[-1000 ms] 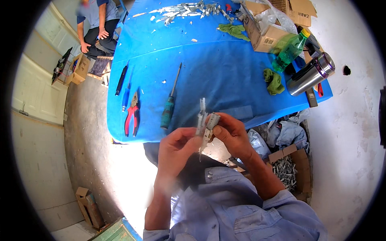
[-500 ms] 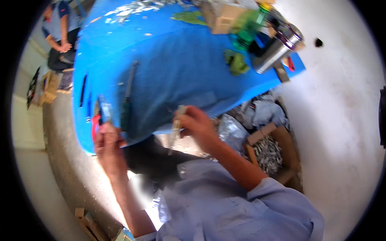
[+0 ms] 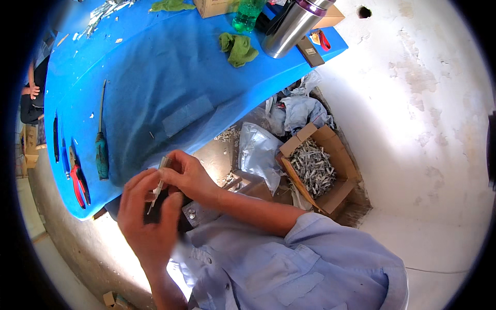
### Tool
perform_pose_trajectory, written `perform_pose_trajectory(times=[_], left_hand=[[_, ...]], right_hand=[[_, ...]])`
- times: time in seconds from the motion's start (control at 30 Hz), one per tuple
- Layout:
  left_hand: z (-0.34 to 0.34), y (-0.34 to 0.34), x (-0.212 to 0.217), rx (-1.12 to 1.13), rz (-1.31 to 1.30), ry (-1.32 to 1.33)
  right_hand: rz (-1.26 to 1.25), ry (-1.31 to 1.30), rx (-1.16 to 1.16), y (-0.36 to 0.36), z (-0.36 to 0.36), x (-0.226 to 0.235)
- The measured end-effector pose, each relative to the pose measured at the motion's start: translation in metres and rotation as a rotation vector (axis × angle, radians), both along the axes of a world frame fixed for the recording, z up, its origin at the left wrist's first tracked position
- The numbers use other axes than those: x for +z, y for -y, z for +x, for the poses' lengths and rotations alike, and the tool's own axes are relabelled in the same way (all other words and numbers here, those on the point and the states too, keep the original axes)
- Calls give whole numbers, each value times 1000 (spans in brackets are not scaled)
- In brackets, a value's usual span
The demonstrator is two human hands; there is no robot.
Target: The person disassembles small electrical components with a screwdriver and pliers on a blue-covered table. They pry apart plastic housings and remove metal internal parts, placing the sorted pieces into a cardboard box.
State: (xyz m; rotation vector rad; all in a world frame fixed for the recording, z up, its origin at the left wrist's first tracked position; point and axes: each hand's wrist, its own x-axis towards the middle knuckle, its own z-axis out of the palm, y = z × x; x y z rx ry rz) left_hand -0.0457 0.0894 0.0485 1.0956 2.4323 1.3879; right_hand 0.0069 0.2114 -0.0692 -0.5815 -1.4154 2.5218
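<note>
My right hand pinches a thin, pale metal-looking strip with its fingertips, over my lap just off the table edge. My left hand is curved around the strip's other side, thumb and fingers apart; its fingertips are close to the strip, perhaps touching it. The strip's exact kind cannot be made out. On the blue-covered table, pliers with red handles lie beyond my left hand. A screwdriver with a green handle rests beside them.
A steel flask, green bottle and green cloth stand or lie at the far right of the table. Below it, an open carton holds many metal strips, near plastic bags. Another person's hand shows far left.
My left hand has left the pliers on the table and come over to the strip in my right hand. The view has shifted, so the table appears farther left.
</note>
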Motion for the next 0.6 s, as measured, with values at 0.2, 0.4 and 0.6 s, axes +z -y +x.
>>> perform_pose_trajectory(times=[0.2, 0.4, 0.6], left_hand=[[-6, 44, -30, 233, 15, 82], [5, 57, -46, 276, -53, 152], [9, 69, -54, 400, -45, 238]], right_hand=[[-40, 39, -57, 0, -9, 7], [-16, 114, -119, -1, -3, -6], [24, 126, -127, -7, 1, -8]])
